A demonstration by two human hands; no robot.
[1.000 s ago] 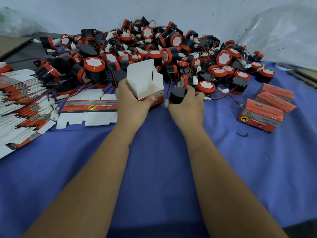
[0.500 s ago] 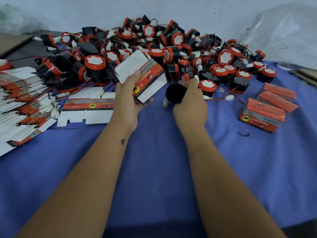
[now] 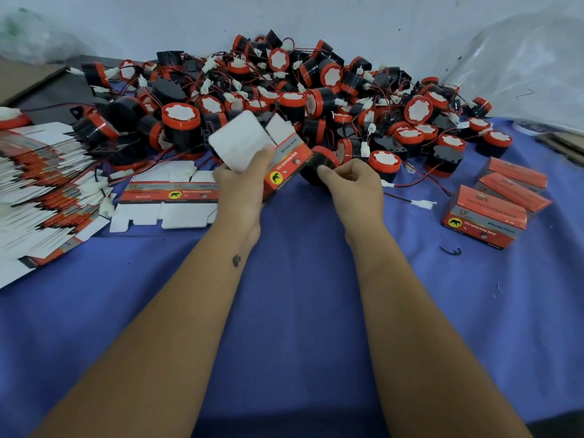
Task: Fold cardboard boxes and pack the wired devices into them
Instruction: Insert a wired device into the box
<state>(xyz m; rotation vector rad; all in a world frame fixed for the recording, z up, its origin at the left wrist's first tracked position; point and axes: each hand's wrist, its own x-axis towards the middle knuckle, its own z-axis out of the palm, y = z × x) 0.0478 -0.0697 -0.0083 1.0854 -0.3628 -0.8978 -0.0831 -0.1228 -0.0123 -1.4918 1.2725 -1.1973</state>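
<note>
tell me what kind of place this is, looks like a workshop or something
Most likely a small packing bench in a workshop or factory. A big heap of identical wired devices covers the blue tablecloth, a stack of flat unfolded cartons sits at the left, and finished boxes at the right.

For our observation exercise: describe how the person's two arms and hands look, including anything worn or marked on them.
Both forearms are bare, no sleeves in view. The left hand and right hand show no gloves or rings. The left forearm carries a small dark mark near the wrist.
</note>
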